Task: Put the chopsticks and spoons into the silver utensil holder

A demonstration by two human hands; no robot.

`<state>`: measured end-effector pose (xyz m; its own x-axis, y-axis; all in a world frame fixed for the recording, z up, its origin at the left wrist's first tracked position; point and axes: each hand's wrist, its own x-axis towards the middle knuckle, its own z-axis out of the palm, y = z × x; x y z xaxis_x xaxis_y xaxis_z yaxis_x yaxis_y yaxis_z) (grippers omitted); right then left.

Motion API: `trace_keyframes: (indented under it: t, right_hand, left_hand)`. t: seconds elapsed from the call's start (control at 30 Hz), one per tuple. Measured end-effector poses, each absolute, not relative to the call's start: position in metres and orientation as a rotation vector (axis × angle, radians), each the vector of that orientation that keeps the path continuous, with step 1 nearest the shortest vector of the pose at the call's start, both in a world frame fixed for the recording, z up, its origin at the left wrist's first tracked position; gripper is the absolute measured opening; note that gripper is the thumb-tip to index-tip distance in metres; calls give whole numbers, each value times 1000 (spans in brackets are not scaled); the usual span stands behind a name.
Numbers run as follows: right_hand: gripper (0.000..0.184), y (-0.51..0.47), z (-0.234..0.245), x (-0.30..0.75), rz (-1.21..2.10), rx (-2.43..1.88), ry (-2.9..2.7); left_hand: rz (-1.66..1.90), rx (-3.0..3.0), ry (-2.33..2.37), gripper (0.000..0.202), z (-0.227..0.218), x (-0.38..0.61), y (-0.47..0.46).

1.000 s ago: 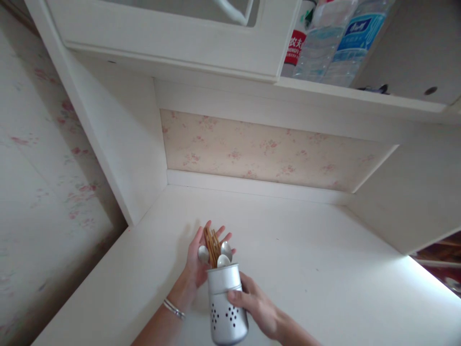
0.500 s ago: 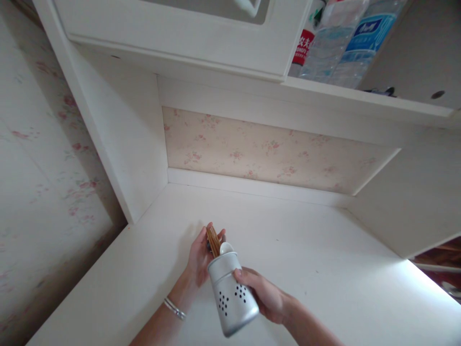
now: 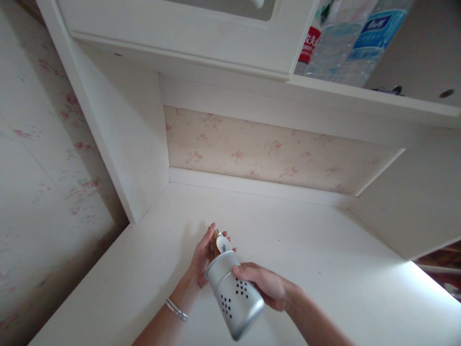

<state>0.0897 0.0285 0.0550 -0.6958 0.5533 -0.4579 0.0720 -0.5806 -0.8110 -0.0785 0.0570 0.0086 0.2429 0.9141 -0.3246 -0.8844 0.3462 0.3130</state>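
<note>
My right hand [image 3: 268, 287] is wrapped round a silver metal utensil holder [image 3: 234, 298] with small drain holes, tipped so its mouth points away and to the left. Brown wooden chopsticks [image 3: 216, 241] and a white spoon [image 3: 224, 245] stick out of the mouth. My left hand [image 3: 202, 257] curls round these utensils just beyond the rim, fingers closing on them. A thin silver bracelet [image 3: 176, 310] sits on my left wrist. Both hands hover just above the white counter [image 3: 313, 250].
The counter sits in a white alcove with a floral backsplash [image 3: 266, 151] and a side panel [image 3: 126, 139] on the left. Above, a cabinet door [image 3: 180, 33] hangs, and water bottles [image 3: 345, 38] stand on a shelf at the upper right.
The holder has tipped further over, base swinging toward the right. My left hand went from an open palm behind the utensils to fingers curled round them.
</note>
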Motion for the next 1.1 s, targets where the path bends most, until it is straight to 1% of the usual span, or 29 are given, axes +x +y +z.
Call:
trace_keyframes:
  t: [0.03, 0.13, 0.2, 0.27, 0.37, 0.43, 0.5, 0.57, 0.63, 0.7, 0.97, 1.03, 1.1]
  right_hand:
    - [51, 29, 55, 91, 2337, -1038, -1243]
    - [54, 29, 55, 94, 2341, -1034, -1254]
    - [55, 28, 54, 94, 2347, -1040, -1283]
    - [56, 26, 52, 94, 2349, -1042, -1301]
    - [57, 23, 48, 93, 2352, -1016, -1289]
    - [58, 21, 44, 92, 2358, -1002, -1282]
    - [58, 19, 40, 92, 2367, -978, -1281]
    - [58, 18, 35, 93, 2389, -918, -1276]
    - [61, 18, 29, 95, 2410, -852, -1271]
    - [67, 19, 19, 97, 2428, -805, -1281]
    - [83, 33, -34, 106, 2646, -548, -1163]
    - [81, 36, -41, 112, 2679, -517, -1094]
    - [76, 38, -45, 117, 2697, -502, -1041]
  left_hand:
    - [1239, 97, 488, 41, 8, -79, 56]
    - [1242, 181, 483, 65, 2, -79, 55]
    - [1233, 212, 503, 72, -1, -79, 57]
    - [1234, 202, 501, 67, -3, -79, 59]
    - [1236, 117, 473, 49, -5, -82, 66]
    - [1258, 66, 475, 41, -4, -84, 69]
    - [1289, 56, 501, 41, -3, -85, 69]
    - [1281, 87, 550, 48, -1, -84, 67]
    - [1224, 143, 612, 55, 0, -80, 64]
    - [1195, 190, 632, 56, 0, -77, 62]
    - [1354, 133, 589, 30, -9, -91, 77]
    - [1391, 78, 566, 24, -7, -101, 82]
    - [1426, 58, 571, 23, -1, -110, 89]
